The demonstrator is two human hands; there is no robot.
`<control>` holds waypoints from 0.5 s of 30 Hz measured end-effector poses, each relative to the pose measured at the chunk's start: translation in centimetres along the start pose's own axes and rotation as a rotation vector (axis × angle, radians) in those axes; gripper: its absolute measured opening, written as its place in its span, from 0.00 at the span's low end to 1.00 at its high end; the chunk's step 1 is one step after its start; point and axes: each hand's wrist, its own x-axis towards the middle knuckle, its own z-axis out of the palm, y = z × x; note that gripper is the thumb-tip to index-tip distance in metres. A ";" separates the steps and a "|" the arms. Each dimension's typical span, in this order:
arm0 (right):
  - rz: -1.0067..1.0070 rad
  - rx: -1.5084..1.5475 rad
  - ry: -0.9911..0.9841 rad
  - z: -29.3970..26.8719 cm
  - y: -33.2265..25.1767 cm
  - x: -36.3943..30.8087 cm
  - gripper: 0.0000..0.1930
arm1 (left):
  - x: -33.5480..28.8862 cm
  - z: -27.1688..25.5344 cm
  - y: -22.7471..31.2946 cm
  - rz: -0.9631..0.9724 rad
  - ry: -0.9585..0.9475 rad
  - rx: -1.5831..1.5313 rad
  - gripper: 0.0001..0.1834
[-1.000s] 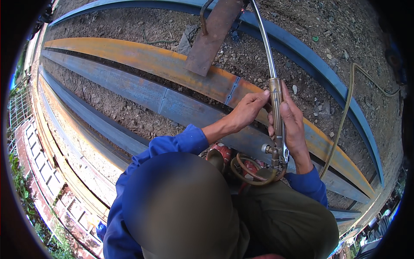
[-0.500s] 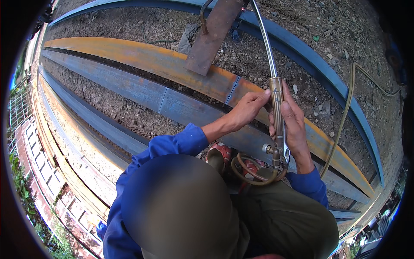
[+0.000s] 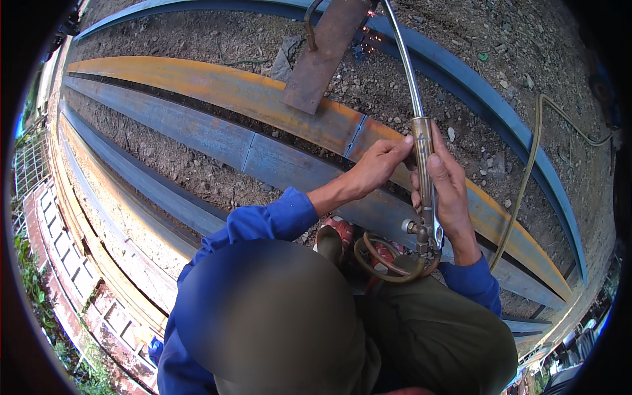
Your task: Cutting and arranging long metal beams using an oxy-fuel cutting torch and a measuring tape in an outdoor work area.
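Good work here probably depends on holding a constant angle and even pace with the long torch with a brass-coloured cylindrical handle and silver metal tube (image 3: 422,131), leaving the brown rubber hoses (image 3: 388,277) slack. The tube runs far, right of the flat rusty-brown steel plate (image 3: 322,62), near orange sparks (image 3: 374,38); its tip is out of view. The left hand (image 3: 387,159) grips the handle's left side, thumb extended; the right hand (image 3: 450,189) wraps it from the right.
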 end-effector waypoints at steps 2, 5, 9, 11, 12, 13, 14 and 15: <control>0.009 -0.001 -0.003 0.0 -0.2 0.0 0.35 | 0.1 0.0 -0.1 0.013 0.001 -0.006 0.29; 0.020 -0.006 -0.006 0.1 -0.4 -0.1 0.35 | 0.1 -0.1 -0.3 0.020 0.000 -0.007 0.29; 0.008 -0.017 -0.005 0.1 -0.2 -0.2 0.35 | 0.0 0.1 -0.3 0.026 0.006 -0.014 0.29; 0.008 -0.022 -0.004 0.0 -0.1 -0.3 0.35 | -0.1 -0.1 -0.4 -0.005 0.009 -0.004 0.29; 0.008 -0.027 -0.004 0.0 -0.1 -0.3 0.35 | -0.2 -0.1 -0.4 -0.036 0.011 0.006 0.29; 0.008 -0.026 -0.004 0.1 -0.2 -0.4 0.35 | -0.2 0.0 -0.5 -0.036 0.011 0.006 0.29; 0.021 -0.038 -0.008 0.1 -0.5 -0.5 0.36 | -0.2 0.2 -0.4 0.004 0.029 -0.008 0.29; 0.034 -0.050 -0.013 0.1 -0.6 -0.5 0.36 | -0.2 0.4 -0.3 0.043 0.046 -0.022 0.29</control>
